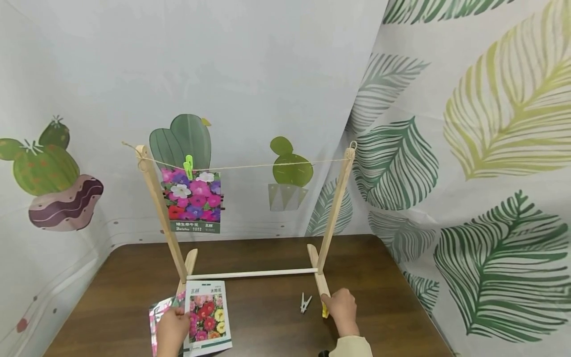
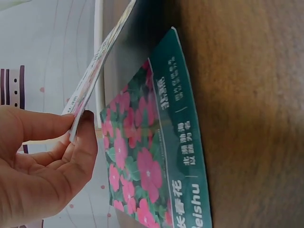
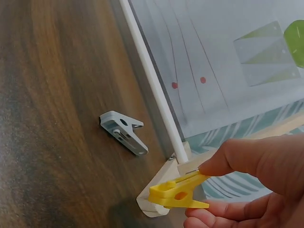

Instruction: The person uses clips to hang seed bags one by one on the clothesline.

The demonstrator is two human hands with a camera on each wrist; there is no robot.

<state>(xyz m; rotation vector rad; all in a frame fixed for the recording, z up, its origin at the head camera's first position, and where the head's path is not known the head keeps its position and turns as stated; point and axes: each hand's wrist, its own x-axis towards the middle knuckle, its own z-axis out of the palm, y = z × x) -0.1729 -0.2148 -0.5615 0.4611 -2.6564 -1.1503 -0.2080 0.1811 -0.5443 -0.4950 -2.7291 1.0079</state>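
My left hand (image 1: 173, 327) pinches the edge of a white seed packet (image 1: 207, 317) with red, pink and yellow flowers, lifted at a slant in the left wrist view. Below it, a second seed packet (image 2: 142, 152) with pink flowers and a green band lies on the table, partly covered in the head view. Between thumb and fingers, my right hand (image 1: 342, 308) holds a yellow clothespin (image 3: 178, 191) by its handle ends, beside the stand's right foot. A grey clothespin (image 3: 124, 132) lies on the table to the left of that hand.
A wooden stand (image 1: 332, 213) carries a string (image 1: 258, 165) between its two posts, with a white rod (image 1: 254, 273) low across it. From the string hangs a petunia-like flower packet (image 1: 194, 201) under a green clothespin (image 1: 189, 167). The brown table (image 1: 267, 317) meets a printed curtain behind.
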